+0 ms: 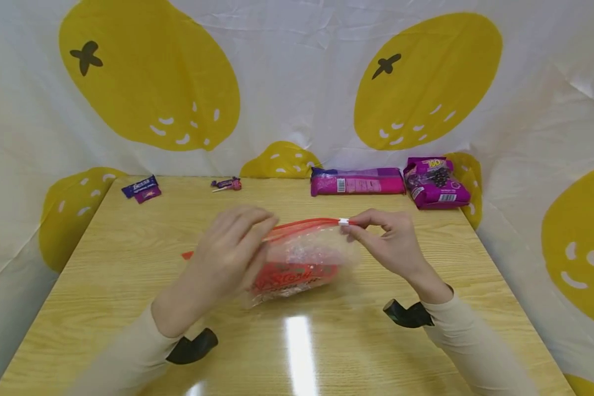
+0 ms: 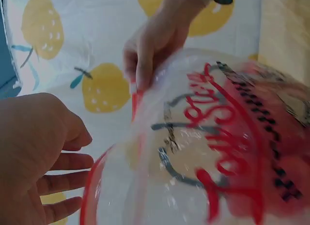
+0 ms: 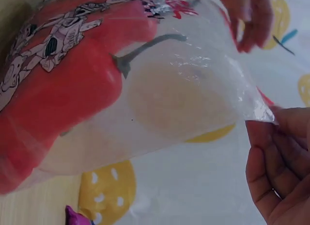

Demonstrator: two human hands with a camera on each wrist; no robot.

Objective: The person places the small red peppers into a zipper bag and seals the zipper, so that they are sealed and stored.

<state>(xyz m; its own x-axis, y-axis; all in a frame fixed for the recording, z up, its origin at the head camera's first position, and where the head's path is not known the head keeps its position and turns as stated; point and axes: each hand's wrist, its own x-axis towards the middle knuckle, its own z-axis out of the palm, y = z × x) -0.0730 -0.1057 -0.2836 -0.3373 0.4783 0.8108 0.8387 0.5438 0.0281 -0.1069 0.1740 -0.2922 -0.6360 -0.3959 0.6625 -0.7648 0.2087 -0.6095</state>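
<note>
A clear plastic zip bag [image 1: 302,247] with a red zip strip, red lettering and printed red peppers [image 3: 87,84] is held over the wooden table. My right hand [image 1: 393,242] pinches the right end of the strip, at the white slider [image 1: 344,222]. In the right wrist view, the thumb and finger of this hand [image 3: 286,157] grip the bag's corner. My left hand [image 1: 225,253], blurred in the head view, overlaps the bag's left part. From the left wrist, that hand [image 2: 43,157] shows extended fingers beside the red edge, with nothing in the palm.
Along the back edge of the table [image 1: 128,264] lie small purple wrapped sweets [image 1: 146,190], a wrapped lollipop [image 1: 226,184], a long pink-purple packet [image 1: 358,181] and a plump purple packet [image 1: 435,184]. A fruit-patterned cloth [image 1: 297,82] hangs behind.
</note>
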